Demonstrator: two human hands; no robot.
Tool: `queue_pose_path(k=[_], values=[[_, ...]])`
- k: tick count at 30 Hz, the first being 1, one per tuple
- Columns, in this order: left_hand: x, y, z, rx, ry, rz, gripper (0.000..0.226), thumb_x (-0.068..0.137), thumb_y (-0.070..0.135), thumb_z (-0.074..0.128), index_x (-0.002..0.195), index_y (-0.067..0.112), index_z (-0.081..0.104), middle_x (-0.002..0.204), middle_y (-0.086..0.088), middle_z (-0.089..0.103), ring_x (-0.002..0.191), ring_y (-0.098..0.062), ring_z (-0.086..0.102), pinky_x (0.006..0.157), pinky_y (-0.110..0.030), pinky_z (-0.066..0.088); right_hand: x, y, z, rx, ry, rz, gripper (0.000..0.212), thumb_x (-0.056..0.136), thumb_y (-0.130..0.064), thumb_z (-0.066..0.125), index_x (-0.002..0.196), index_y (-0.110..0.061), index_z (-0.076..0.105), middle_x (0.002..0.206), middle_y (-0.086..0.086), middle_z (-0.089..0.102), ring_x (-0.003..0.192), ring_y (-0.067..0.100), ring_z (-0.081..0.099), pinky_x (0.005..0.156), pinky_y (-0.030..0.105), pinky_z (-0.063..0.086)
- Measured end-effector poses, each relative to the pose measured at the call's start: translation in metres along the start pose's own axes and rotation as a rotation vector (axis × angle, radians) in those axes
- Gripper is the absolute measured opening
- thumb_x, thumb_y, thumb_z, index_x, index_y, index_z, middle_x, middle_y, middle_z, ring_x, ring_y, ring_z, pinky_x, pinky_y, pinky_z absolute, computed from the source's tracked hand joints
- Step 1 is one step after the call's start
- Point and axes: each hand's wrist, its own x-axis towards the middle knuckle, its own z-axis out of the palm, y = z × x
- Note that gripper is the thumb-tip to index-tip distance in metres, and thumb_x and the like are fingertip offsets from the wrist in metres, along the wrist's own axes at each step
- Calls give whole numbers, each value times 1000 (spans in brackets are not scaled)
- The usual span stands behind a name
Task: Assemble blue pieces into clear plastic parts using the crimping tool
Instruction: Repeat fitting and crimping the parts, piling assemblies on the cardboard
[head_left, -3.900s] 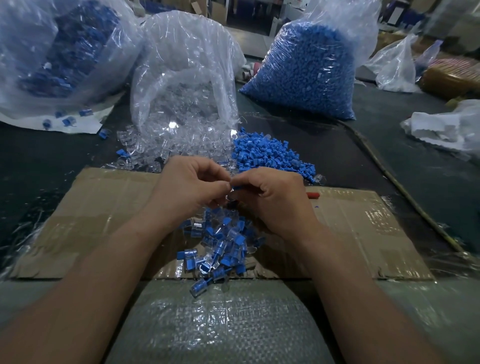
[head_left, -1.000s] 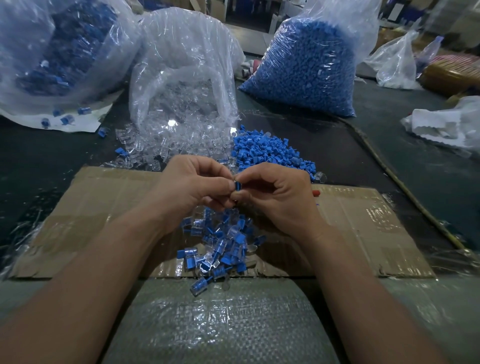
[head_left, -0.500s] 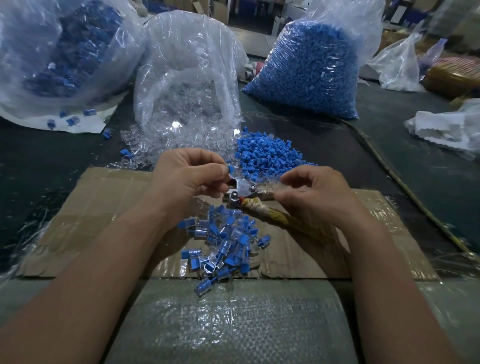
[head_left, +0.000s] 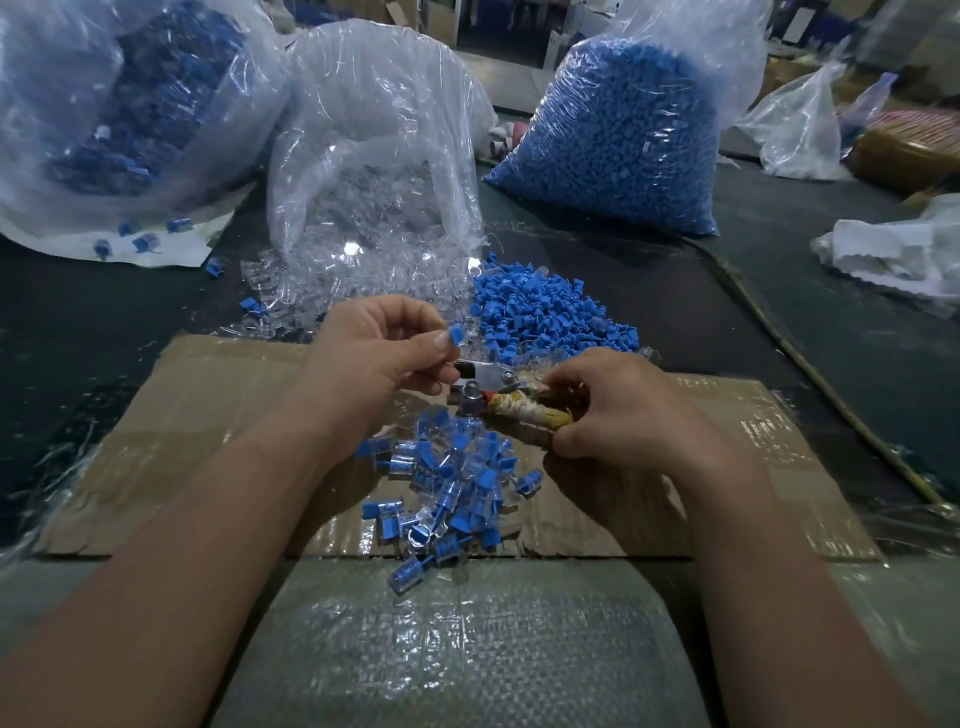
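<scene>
Dark worktop (head_left: 779, 291) fills most of my view, with a flat sheet of cardboard (head_left: 208, 415) laid on its near side. At the back I see three plastic bags: one packed with blue pieces (head_left: 618, 140) on the right, one of clear plastic parts (head_left: 374, 171) in the middle, spilling forward, and a third bag (head_left: 130, 104) on the left with blue showing through it. A loose heap of blue pieces (head_left: 540, 312) lies just beyond the cardboard, and a pile of joined blue-and-clear pieces (head_left: 452, 483) sits on it, below both hands. The right hand (head_left: 623, 410) is curled round the tape-wrapped handle of the crimping tool (head_left: 519, 410), whose metal head points left. The left hand (head_left: 374, 353) pinches a single blue piece (head_left: 457, 332) between thumb and forefinger, just above that head; I cannot tell whether a clear part is with it.
</scene>
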Motion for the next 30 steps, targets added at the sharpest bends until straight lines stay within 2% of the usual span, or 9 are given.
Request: queue_pose_path(k=[2, 4, 9, 15, 18, 22, 30], values=[[0, 0, 0, 9, 3, 1, 10, 77, -3, 57, 74, 6, 58, 58, -2, 67, 53, -10, 64, 50, -17, 52, 2, -4, 3, -75, 52, -13, 21, 72, -27, 69, 87, -32, 54, 82, -12, 46, 82, 10, 48, 64, 27, 40], [1, 0, 0, 17, 8, 3, 11, 79, -4, 57, 74, 7, 58, 58, -1, 67, 53, -10, 64, 50, -17, 52, 4, -5, 8, -106, 104, -13, 17, 77, -21, 64, 82, -31, 51, 80, -11, 47, 79, 10, 47, 58, 24, 34], [0, 0, -1, 48, 25, 41, 15, 82, -5, 55, 75, 7, 57, 56, 2, 66, 53, -8, 64, 50, -16, 51, 8, 2, 13, -86, 180, -3, 19, 80, -20, 61, 86, -29, 46, 84, -10, 41, 80, 9, 40, 57, 22, 30], [1, 1, 1, 98, 62, 88, 18, 83, -6, 54, 74, 9, 56, 54, 5, 65, 52, -5, 63, 50, -15, 51, 5, 3, 8, 154, 317, 12, 27, 76, -14, 62, 93, -28, 46, 88, -6, 51, 80, 15, 48, 65, 31, 37], [0, 1, 2, 129, 88, 115, 20, 84, -7, 54, 74, 10, 56, 55, 3, 64, 52, -4, 62, 51, -14, 50, 3, 1, 8, 178, 325, -17, 30, 76, -14, 62, 95, -28, 44, 89, -9, 50, 81, 14, 48, 63, 31, 35], [-1, 0, 3, 170, 111, 155, 20, 85, -6, 55, 74, 12, 57, 61, 0, 62, 52, -4, 62, 51, -14, 50, 2, -4, 10, 168, 259, -70, 30, 77, -17, 61, 99, -27, 43, 93, -8, 48, 85, 14, 48, 70, 33, 40], [1, -2, 3, 242, 99, 202, 22, 83, -5, 57, 74, 14, 58, 56, 7, 65, 53, -3, 62, 52, -13, 50, 2, -6, 10, 188, 199, -78, 32, 76, -16, 63, 99, -28, 43, 90, -12, 47, 84, 11, 48, 71, 33, 42]])
